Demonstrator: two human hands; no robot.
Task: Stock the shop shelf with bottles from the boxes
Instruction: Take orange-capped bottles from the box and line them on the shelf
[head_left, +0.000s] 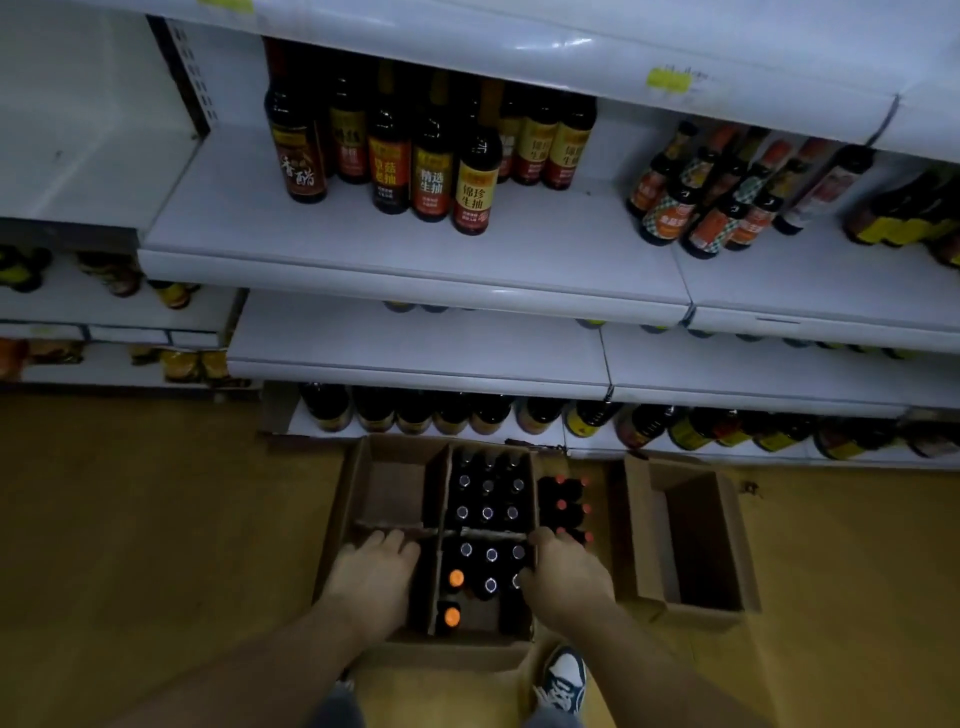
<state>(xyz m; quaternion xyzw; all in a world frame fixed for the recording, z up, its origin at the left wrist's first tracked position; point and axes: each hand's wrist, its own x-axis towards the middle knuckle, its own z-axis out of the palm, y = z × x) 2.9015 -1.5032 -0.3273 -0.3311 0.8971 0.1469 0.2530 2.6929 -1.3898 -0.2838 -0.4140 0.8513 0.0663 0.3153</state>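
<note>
Closest to my view, a shoe (563, 680) stands just behind the cardboard box (452, 654), so the person leans right over it and both forearms drop almost straight down into it. The left hand (371, 577) lies flat over the bare left compartment, palm down, fingers loose and straight, their tips on the cross divider. It holds nothing, and I read it as steadying the box. The right hand (563, 571) sits at the box's right wall, fingers bent over that edge and thumb turned in toward the caps. I can't tell whether it closes on the wall or on a bottle neck.

Between the hands stand the bottles (491, 555) to be stocked, upright in their cells with caps up, so each can be lifted by the neck. Two orange-capped bottles (456, 578) stand among them. Just outside the right wall is a cluster of red-capped bottles (566, 506) on the floor (156, 519), and beyond them is an opened second box (691, 545), which looks emptied.

Farther off, the bottom shelf (597, 444) carries a full row. The middle shelf (519, 249) has labelled sauce bottles (475, 182) set toward the back, labels forward, with bare space in front where new stock could go
</note>
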